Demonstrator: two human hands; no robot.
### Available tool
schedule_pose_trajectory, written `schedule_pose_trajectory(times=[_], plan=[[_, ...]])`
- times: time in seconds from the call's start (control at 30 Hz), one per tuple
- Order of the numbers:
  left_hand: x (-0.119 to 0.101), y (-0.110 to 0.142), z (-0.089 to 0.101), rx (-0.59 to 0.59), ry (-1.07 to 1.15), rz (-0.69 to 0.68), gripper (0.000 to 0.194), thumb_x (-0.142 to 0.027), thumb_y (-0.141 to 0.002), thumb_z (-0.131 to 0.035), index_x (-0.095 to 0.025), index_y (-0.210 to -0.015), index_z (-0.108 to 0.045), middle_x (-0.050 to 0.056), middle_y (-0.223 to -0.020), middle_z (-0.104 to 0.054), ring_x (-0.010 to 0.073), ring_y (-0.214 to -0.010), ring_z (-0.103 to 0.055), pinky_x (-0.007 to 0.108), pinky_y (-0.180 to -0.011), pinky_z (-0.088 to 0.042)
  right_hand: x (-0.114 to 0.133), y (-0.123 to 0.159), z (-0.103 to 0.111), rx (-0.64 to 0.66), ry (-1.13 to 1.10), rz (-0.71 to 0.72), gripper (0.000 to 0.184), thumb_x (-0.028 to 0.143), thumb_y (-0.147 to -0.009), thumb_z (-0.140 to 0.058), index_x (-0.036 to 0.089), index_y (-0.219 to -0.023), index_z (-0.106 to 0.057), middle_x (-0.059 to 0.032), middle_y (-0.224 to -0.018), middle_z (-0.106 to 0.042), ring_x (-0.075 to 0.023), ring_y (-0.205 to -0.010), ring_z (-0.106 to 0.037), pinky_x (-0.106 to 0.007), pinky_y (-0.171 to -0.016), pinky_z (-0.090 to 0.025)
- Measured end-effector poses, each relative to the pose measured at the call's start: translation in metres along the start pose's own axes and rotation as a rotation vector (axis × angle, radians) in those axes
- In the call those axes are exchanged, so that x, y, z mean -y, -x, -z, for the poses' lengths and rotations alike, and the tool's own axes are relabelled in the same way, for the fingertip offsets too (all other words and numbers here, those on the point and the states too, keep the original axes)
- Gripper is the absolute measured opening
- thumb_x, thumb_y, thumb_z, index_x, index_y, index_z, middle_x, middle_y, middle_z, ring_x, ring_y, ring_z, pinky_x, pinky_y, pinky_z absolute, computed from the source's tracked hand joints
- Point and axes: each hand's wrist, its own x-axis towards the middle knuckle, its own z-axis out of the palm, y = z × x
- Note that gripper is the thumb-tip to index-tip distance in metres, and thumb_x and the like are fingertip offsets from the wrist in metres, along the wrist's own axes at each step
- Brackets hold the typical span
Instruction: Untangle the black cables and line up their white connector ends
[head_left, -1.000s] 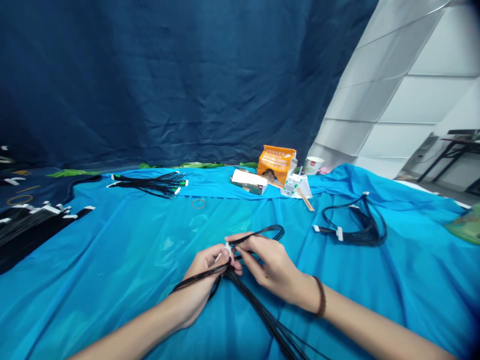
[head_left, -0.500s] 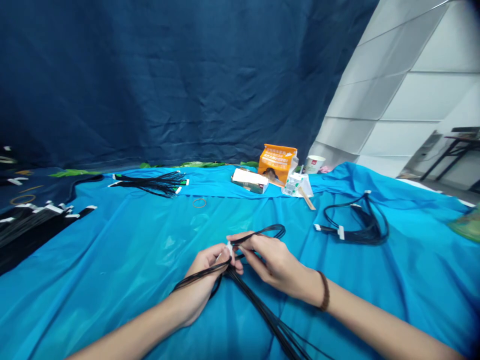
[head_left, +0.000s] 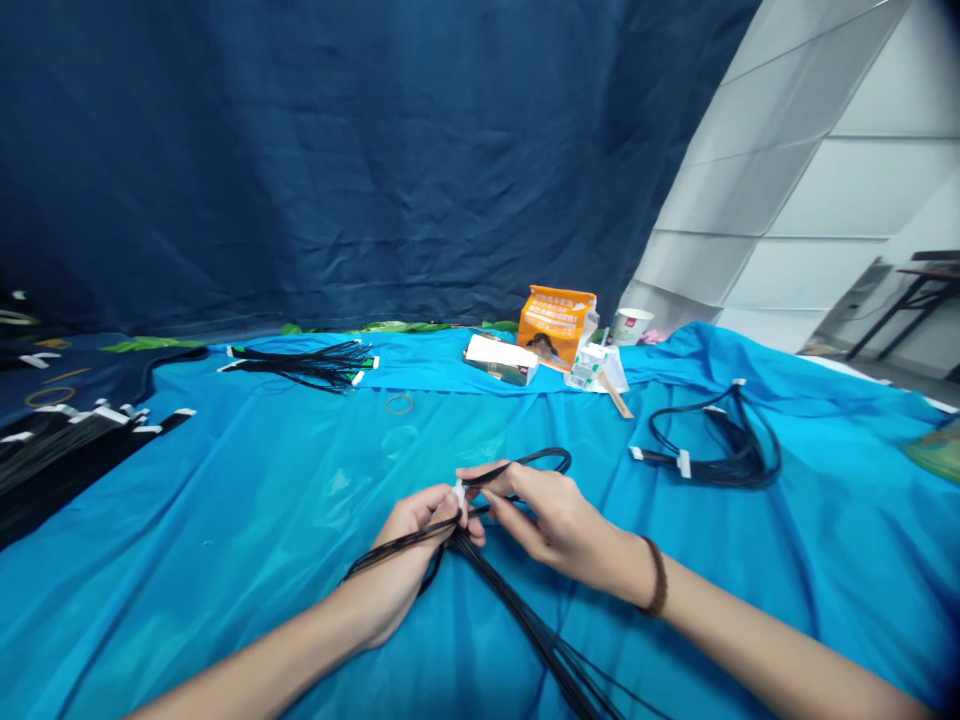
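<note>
My left hand (head_left: 409,560) is pinched on the white connector (head_left: 460,492), thumb on the near side, and my right hand (head_left: 547,505) has its thumb and forefinger together on the black cable loop (head_left: 556,454) just beside it, the loop's bend standing out past my knuckles. All this sits above the blue cloth (head_left: 262,570), near the middle of my view. From under my left fingers the loose cable bundle (head_left: 517,605) slants down to the right toward the lower edge, and another run of strands (head_left: 401,548) lies across my left hand toward the wrist. Whether the wires actually enter the connector or only press against it I cannot tell, since my fingertips cover the spot. As I judge it, the left pinch should be the steady one, firm on the white body, while the right does the fine work close to the connector, where thin wire has least room to bend. I would let the strands over my wrist lie slack, because a tug there could twist the connector in my grip. The loose bundle's weight probably wants support from the cloth rather than from my fingertips. The coiled cable (head_left: 731,470) on my right lies well apart, so it should not snag.
</note>
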Motion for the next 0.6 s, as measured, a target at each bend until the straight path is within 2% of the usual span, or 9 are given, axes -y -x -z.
schedule_pose_trajectory(times=[0.6], plan=[[0.0048, -0.0017, 0.0027, 0.014, -0.052, -0.022, 0.030, -0.041, -0.079, -0.046, -0.015, -0.067, -0.055, 0.002, -0.066, -0.055, 0.0139, -0.068, -0.047, 0.025, -0.067, -0.033, -0.0045, 0.0019, -0.0002, 0.003, 0.070, 0.053, 0.014, 0.018, -0.088, -0.037, 0.017, -0.078, -0.047, -0.0038, -0.071, -0.059, -0.0115, -0.061, -0.055, -0.020, -0.056, -0.041]])
